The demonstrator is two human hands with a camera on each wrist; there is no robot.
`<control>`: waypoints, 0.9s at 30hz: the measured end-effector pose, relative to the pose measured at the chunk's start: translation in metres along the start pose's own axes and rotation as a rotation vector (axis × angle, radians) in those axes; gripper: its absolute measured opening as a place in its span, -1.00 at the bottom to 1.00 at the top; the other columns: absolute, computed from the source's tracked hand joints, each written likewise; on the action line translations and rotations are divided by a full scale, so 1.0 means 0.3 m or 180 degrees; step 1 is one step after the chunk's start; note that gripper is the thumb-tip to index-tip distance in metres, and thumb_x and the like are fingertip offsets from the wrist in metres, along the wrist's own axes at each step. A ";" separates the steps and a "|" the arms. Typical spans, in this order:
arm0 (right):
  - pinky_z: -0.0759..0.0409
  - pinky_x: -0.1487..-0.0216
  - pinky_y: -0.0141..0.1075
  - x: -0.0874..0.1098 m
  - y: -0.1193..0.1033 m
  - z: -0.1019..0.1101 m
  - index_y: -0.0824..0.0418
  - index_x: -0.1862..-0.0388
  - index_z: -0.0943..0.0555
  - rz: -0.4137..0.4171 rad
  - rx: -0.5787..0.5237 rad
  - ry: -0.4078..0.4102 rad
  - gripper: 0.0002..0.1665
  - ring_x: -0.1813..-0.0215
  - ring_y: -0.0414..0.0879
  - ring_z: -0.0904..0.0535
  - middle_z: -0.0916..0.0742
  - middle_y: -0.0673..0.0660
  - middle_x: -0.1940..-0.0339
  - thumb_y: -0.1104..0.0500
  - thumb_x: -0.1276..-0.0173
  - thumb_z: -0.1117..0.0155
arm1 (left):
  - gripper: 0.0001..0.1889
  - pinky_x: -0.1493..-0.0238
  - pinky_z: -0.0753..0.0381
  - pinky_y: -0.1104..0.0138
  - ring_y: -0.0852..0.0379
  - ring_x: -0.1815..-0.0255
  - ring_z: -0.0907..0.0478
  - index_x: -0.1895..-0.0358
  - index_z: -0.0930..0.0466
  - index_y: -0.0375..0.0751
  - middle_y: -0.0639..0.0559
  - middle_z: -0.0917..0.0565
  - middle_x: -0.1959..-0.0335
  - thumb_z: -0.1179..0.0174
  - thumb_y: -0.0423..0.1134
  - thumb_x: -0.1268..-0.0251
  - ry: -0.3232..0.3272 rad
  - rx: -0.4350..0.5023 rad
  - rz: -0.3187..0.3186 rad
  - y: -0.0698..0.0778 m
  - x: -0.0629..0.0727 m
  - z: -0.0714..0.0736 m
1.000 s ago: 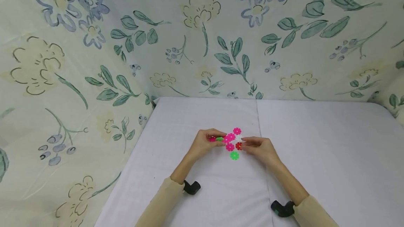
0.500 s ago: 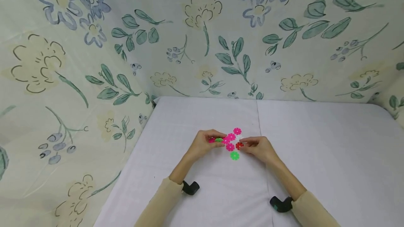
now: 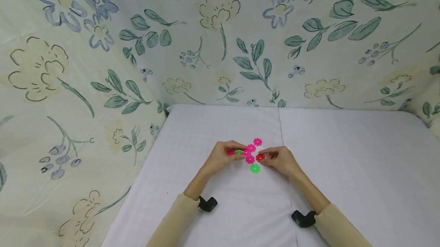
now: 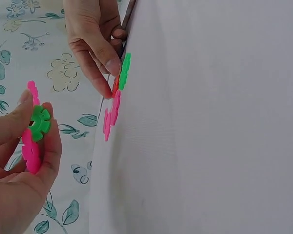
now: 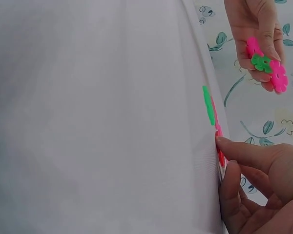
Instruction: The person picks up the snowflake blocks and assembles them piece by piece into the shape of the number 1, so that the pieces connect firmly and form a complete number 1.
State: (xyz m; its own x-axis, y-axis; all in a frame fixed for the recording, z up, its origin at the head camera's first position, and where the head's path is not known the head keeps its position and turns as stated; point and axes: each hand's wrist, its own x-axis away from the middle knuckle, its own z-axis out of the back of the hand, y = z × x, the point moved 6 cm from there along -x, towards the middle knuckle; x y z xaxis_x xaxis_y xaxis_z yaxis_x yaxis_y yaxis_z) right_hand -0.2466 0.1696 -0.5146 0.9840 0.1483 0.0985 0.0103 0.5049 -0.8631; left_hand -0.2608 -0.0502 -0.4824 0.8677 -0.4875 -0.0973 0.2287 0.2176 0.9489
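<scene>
Showing nearest are two tan sleeves, a left sleeve [image 3: 175, 216] and a right sleeve [image 3: 338, 226]. A black bent thing [image 3: 207, 204] sticks out by the left wrist, and another black thing [image 3: 303, 219] sticks out by the right one. Past them, a loose green flower [image 3: 255, 168] lies flat on the desk [image 3: 350, 163], which has a white cloth on it.

A bit farther on are the two hands. The right hand [image 3: 283, 161] pinches a small red flower [image 3: 260, 157] with its thumb and a bent finger. The red flower is round, so it has no long way, and its face looks up. I can't tell if it is off the desk.

The left hand [image 3: 223, 155] holds a short row of flowers [image 3: 238, 151] with its thumb and fingers. The row goes pink, green, pink. Its long way runs from left to right, and its pink end pokes past the fingertips toward the red flower.

Between the hands, a pink flower [image 3: 249, 159] lies flat, with a second pink flower [image 3: 251, 147] behind it. The farthest pink flower [image 3: 258, 141] lies beyond that. At the back hangs a cloth wall [image 3: 206, 44] with painted leaves.
</scene>
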 end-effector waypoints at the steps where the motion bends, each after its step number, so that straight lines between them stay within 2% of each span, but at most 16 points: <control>1: -0.44 0.56 -0.42 0.000 0.000 -0.002 0.28 -0.05 -0.78 -0.0001 -0.0006 -0.0003 -0.64 0.57 -0.20 -0.46 -0.66 0.08 0.54 0.25 -0.26 -0.55 | -0.64 -0.08 -0.70 0.41 0.13 -0.14 -0.66 -0.14 -0.74 -0.26 -0.02 -0.78 -0.08 -0.45 -0.33 -0.27 0.0005 0.0006 -0.0001 -0.001 0.000 0.000; 9: -0.47 0.51 -0.41 0.000 -0.007 -0.007 0.26 0.04 -0.79 -0.0005 0.0038 -0.0049 -0.68 0.47 -0.14 -0.49 -0.66 0.10 0.45 0.26 -0.21 -0.59 | -0.64 -0.11 -0.71 0.38 0.10 -0.14 -0.66 -0.13 -0.74 -0.30 -0.14 -0.76 -0.10 -0.45 -0.34 -0.26 0.0004 0.0067 -0.0058 -0.001 -0.003 -0.002; 16: -0.48 0.39 -0.39 0.005 -0.028 -0.010 0.21 0.10 -0.77 0.0156 0.0373 0.0026 -0.69 0.33 -0.09 -0.51 -0.74 0.14 0.24 0.26 -0.16 -0.61 | -0.65 -0.14 -0.69 0.38 0.11 -0.13 -0.67 -0.08 -0.78 -0.22 -0.09 -0.78 -0.05 -0.48 -0.35 -0.21 0.0023 0.0183 -0.0098 0.003 0.001 0.002; 23: -0.53 0.36 -0.39 0.015 -0.049 -0.023 0.23 0.03 -0.79 0.0374 0.0482 -0.0128 -0.68 0.32 -0.09 -0.53 -0.73 0.08 0.36 0.30 -0.20 -0.56 | -0.65 -0.12 -0.69 0.40 0.12 -0.12 -0.67 -0.10 -0.76 -0.25 -0.09 -0.78 -0.06 -0.47 -0.37 -0.22 -0.0008 0.0217 -0.0090 0.008 0.007 0.006; 27: -0.55 0.34 -0.40 0.016 -0.051 -0.021 0.22 -0.01 -0.81 0.0420 0.0535 -0.0131 -0.68 0.30 -0.10 -0.55 -0.76 0.07 0.32 0.28 -0.25 -0.53 | -0.64 -0.12 -0.69 0.42 0.14 -0.12 -0.67 -0.10 -0.76 -0.24 -0.06 -0.78 -0.05 -0.47 -0.36 -0.22 -0.0022 0.0169 -0.0064 0.011 0.010 0.009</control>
State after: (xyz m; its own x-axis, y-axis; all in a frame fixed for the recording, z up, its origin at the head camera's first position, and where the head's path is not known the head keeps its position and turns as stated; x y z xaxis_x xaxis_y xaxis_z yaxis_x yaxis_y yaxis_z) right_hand -0.2408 0.1573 -0.5040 0.9668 0.2554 0.0133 -0.1512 0.6129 -0.7755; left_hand -0.2587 -0.0533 -0.4787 0.8600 -0.4973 -0.1145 0.2221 0.1627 0.9614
